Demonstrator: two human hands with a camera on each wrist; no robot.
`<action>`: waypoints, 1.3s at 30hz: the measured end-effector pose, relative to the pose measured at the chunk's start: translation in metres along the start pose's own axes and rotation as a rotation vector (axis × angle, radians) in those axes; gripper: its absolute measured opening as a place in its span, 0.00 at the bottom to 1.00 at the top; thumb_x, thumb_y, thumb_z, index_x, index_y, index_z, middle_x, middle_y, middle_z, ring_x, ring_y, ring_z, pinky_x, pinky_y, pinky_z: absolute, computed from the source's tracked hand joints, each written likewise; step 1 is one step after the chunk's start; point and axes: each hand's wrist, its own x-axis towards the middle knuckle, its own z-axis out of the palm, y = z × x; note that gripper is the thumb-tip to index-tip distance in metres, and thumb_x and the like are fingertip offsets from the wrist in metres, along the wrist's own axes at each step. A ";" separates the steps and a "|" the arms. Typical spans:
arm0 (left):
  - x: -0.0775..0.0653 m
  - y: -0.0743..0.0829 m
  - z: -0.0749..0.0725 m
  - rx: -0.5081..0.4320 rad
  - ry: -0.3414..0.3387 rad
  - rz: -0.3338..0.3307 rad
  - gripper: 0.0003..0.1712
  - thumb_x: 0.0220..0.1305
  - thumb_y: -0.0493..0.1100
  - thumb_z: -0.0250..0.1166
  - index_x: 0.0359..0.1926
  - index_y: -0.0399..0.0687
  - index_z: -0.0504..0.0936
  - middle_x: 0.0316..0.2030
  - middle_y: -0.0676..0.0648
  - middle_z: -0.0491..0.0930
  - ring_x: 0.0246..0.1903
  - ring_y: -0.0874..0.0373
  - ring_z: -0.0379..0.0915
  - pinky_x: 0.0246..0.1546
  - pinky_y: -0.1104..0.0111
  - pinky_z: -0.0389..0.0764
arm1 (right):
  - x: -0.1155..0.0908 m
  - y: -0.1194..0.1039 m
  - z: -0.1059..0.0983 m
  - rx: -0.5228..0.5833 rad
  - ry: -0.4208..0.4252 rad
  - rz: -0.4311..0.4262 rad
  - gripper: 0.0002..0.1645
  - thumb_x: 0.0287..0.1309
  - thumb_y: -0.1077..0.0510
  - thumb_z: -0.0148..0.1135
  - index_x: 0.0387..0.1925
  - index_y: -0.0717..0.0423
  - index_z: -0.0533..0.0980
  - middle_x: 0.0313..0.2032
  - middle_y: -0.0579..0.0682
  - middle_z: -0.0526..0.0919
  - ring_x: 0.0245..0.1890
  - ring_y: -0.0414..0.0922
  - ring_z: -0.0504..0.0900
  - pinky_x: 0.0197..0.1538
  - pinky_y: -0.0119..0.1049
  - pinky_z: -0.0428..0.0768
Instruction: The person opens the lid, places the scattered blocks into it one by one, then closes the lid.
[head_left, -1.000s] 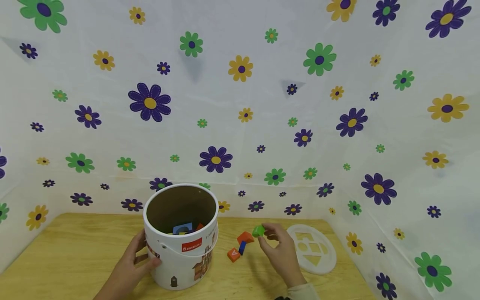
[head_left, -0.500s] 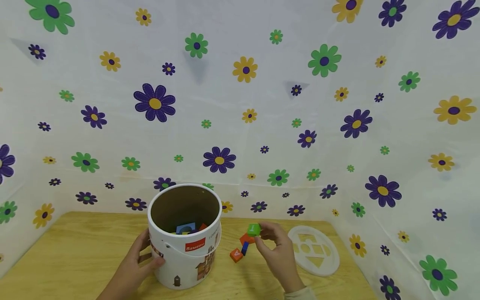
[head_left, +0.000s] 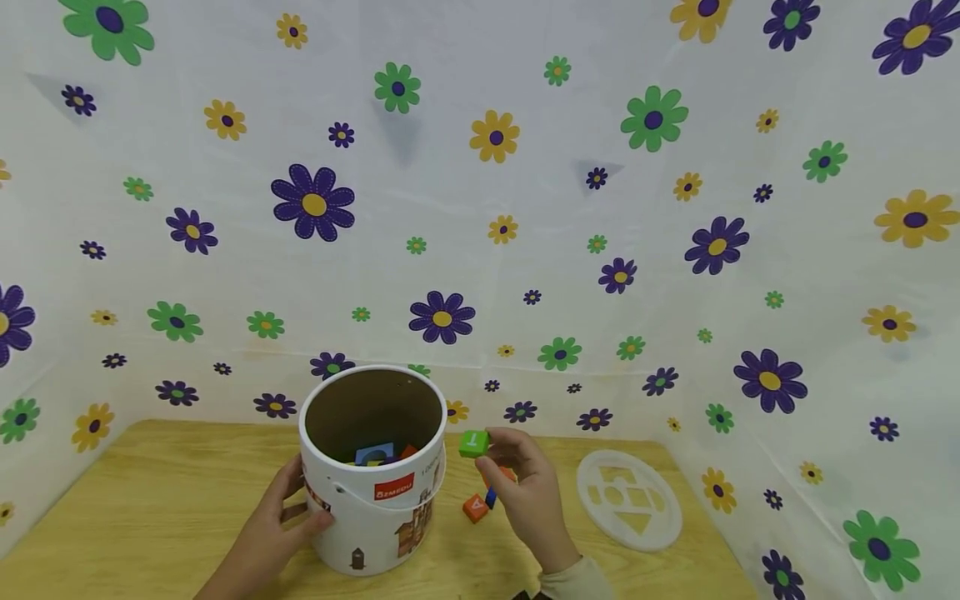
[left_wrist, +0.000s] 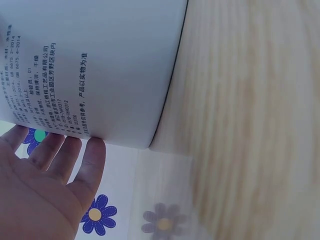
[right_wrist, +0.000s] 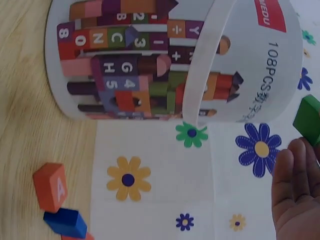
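Note:
A white bucket with a wire-like handle stands upright, blocks visible at its bottom. My left hand rests against its left side, thumb at the front; in the left wrist view its straight fingertips touch the printed wall. To the right of the rim, my right hand pinches a green block marked with a white T. The right wrist view catches that green block at its edge, beside the fingers. Below lie an orange block with an A and a blue block.
A red-orange block lies partly hidden behind the right hand. On the table's right side rests a white oval stencil with shape cut-outs. A flowered cloth hangs along the back and sides of the wooden table.
The right hand has carried the green block leftward and slightly up, from above the loose blocks to beside the bucket. The left hand keeps its place on the bucket; the view has shifted slightly.

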 end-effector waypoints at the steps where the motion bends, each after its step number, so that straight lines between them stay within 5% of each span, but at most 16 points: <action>1: 0.000 0.000 0.000 -0.004 0.002 -0.003 0.60 0.67 0.62 0.69 0.83 0.50 0.39 0.79 0.35 0.49 0.76 0.33 0.49 0.69 0.42 0.69 | 0.001 -0.001 0.003 0.008 0.000 -0.012 0.18 0.63 0.68 0.69 0.54 0.60 0.80 0.43 0.56 0.85 0.41 0.42 0.84 0.49 0.33 0.85; 10: 0.001 -0.003 0.000 0.009 -0.002 0.017 0.59 0.69 0.60 0.67 0.83 0.48 0.39 0.79 0.33 0.49 0.75 0.32 0.50 0.69 0.41 0.69 | 0.012 -0.015 0.030 0.070 -0.042 0.015 0.17 0.65 0.65 0.69 0.55 0.56 0.81 0.46 0.55 0.85 0.43 0.43 0.83 0.52 0.35 0.84; 17: 0.002 -0.002 0.002 0.001 -0.001 0.005 0.61 0.68 0.61 0.69 0.83 0.48 0.38 0.79 0.34 0.48 0.75 0.31 0.50 0.69 0.41 0.69 | 0.019 -0.019 0.042 0.003 -0.115 0.011 0.20 0.65 0.61 0.71 0.57 0.58 0.80 0.47 0.49 0.83 0.46 0.52 0.82 0.53 0.37 0.84; 23: 0.002 -0.002 0.000 0.005 0.000 0.006 0.60 0.68 0.61 0.68 0.83 0.49 0.38 0.79 0.34 0.49 0.75 0.32 0.50 0.70 0.40 0.69 | 0.019 -0.016 0.035 0.005 -0.190 -0.034 0.21 0.65 0.62 0.70 0.58 0.53 0.80 0.52 0.52 0.80 0.49 0.58 0.79 0.52 0.35 0.84; 29: 0.003 -0.002 0.000 0.014 -0.008 0.008 0.59 0.69 0.60 0.67 0.83 0.49 0.38 0.79 0.33 0.49 0.75 0.32 0.50 0.70 0.40 0.69 | 0.014 0.011 0.005 -0.051 -0.220 -0.116 0.21 0.65 0.67 0.68 0.58 0.53 0.78 0.52 0.55 0.80 0.45 0.54 0.81 0.48 0.37 0.86; 35: 0.003 -0.003 0.000 0.019 -0.007 0.009 0.60 0.69 0.60 0.67 0.83 0.48 0.37 0.80 0.33 0.48 0.75 0.32 0.49 0.70 0.40 0.68 | 0.010 0.064 -0.040 -0.340 -0.236 0.100 0.24 0.64 0.62 0.71 0.61 0.49 0.78 0.58 0.50 0.80 0.55 0.53 0.80 0.58 0.51 0.83; 39: 0.003 -0.003 0.000 0.018 -0.008 0.012 0.60 0.69 0.60 0.67 0.83 0.48 0.37 0.79 0.33 0.48 0.75 0.32 0.49 0.70 0.40 0.68 | 0.006 0.091 -0.065 -0.438 -0.255 0.308 0.25 0.67 0.59 0.69 0.63 0.58 0.76 0.61 0.57 0.79 0.61 0.58 0.76 0.65 0.59 0.77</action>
